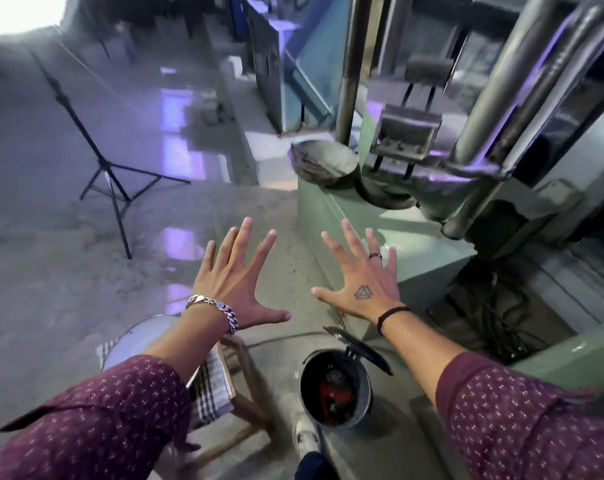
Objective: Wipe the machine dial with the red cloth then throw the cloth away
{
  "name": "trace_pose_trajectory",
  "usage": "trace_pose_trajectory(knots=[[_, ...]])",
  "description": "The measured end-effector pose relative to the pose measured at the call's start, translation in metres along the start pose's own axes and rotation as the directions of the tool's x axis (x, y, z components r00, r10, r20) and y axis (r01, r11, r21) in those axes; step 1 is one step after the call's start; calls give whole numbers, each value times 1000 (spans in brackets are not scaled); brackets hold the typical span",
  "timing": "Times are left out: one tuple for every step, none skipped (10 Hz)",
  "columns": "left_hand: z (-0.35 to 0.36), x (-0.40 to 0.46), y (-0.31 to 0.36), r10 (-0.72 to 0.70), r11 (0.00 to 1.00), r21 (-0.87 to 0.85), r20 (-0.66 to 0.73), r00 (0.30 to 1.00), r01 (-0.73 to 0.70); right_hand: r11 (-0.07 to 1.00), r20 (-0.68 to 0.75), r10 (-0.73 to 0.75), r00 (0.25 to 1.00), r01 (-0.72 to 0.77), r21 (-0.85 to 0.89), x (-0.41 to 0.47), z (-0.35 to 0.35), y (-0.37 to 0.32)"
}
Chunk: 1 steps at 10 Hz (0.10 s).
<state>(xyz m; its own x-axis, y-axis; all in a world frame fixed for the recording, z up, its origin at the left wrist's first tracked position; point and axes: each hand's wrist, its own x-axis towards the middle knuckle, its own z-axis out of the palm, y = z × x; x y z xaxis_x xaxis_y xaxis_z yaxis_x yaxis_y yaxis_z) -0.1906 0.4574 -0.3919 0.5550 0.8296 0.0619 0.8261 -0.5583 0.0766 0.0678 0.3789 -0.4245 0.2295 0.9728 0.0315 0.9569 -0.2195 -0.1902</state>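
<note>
My left hand (233, 282) and my right hand (361, 278) are both stretched out in front of me, fingers spread wide, holding nothing. Below them on the floor stands a small metal pedal bin (364, 415) with its lid (359, 348) tipped open. The red cloth (333, 393) lies crumpled inside the bin. A green machine (411, 251) with steel columns rises at the right; no dial shows in this view.
A wooden stool (248, 386) with a checked cloth (212, 389) and a white bucket (144, 336) stands at the lower left. A black tripod stand (111, 178) is on the dusty floor at the left. A grey metal bowl (323, 161) sits on the machine base. My shoe (305, 438) is beside the bin.
</note>
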Motion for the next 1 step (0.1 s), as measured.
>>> trace_pose_trajectory(knots=[[-61,-7,6,35,999,31,-105,994,-32,998,-122,-50,991,46,-36,-1,-65,-13]])
